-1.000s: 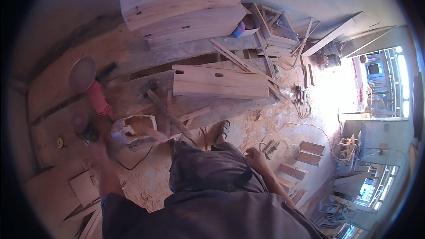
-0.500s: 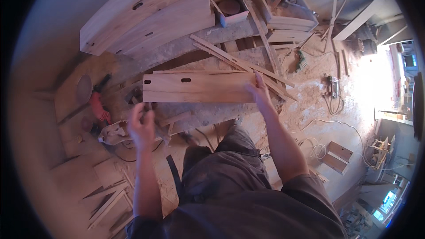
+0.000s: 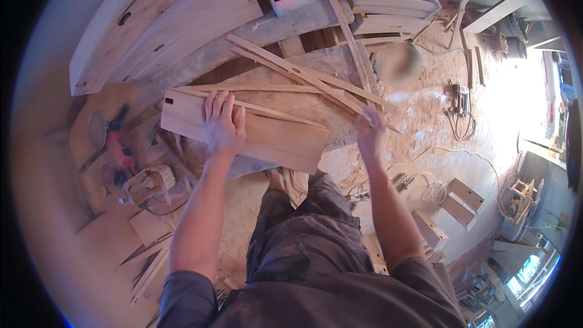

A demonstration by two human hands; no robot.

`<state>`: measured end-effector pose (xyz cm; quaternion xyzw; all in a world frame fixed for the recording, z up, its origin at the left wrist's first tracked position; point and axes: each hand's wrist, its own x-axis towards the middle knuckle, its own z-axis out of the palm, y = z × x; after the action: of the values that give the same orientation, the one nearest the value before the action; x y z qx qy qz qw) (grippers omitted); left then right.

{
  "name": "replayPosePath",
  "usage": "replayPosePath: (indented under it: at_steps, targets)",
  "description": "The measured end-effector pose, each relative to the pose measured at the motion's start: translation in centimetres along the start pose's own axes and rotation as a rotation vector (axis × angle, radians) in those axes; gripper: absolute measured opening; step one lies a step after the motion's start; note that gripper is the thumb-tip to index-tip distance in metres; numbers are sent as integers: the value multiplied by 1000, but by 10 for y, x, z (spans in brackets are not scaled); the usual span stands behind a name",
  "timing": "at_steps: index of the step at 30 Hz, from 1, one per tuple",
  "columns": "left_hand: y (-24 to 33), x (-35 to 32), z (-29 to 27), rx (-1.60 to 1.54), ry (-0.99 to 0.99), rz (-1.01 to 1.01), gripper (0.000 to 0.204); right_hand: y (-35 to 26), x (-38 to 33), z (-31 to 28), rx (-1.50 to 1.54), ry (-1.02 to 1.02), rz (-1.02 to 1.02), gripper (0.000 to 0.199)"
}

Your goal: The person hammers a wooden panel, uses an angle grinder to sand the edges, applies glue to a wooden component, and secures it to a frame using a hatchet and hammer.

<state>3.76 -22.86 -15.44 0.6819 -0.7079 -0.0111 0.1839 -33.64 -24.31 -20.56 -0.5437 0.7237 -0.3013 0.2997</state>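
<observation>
A flat wooden board (image 3: 276,136) with a dark slot near its left end lies tilted on the workbench, its right end nearer to me. My left hand (image 3: 223,126) rests on it, open, with the fingers stretched toward its far edge and the thumb apart. Several thin wooden strips (image 3: 297,73) lie crossed behind the board. Over their right ends is my right hand (image 3: 373,135), off the board. Motion blurs its fingers, so whether they grip a strip cannot be told.
Large slotted panels (image 3: 182,30) lean at the back left, beside an open box (image 3: 294,1) holding round discs. A red power tool (image 3: 120,153) lies at the left. Cables (image 3: 467,150), another tool (image 3: 458,102) and wooden pieces (image 3: 464,197) lie on the dusty floor at the right.
The board has come down onto the bench and tilted. My right hand has left its right end and moved to the strips. My left hand has moved onto the board.
</observation>
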Motion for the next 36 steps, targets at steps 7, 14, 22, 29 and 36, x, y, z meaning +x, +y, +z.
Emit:
replayPosePath:
  at_steps: [7,14,22,29,36]
  targets:
    - [-4,3,9,-41,43,7,34,15,88,-14,-609,-225,-281,39]
    - [-3,2,5,-42,21,-20,34,21,96,-37,-457,-288,-433,20]
    - [-4,2,6,-43,-10,-26,36,18,42,-65,11,-262,140,18]
    - [-4,4,5,-45,-44,-32,48,-36,12,-33,200,-774,263,20]
    - [3,7,4,-75,-16,-74,61,-40,16,-35,118,-887,262,22]
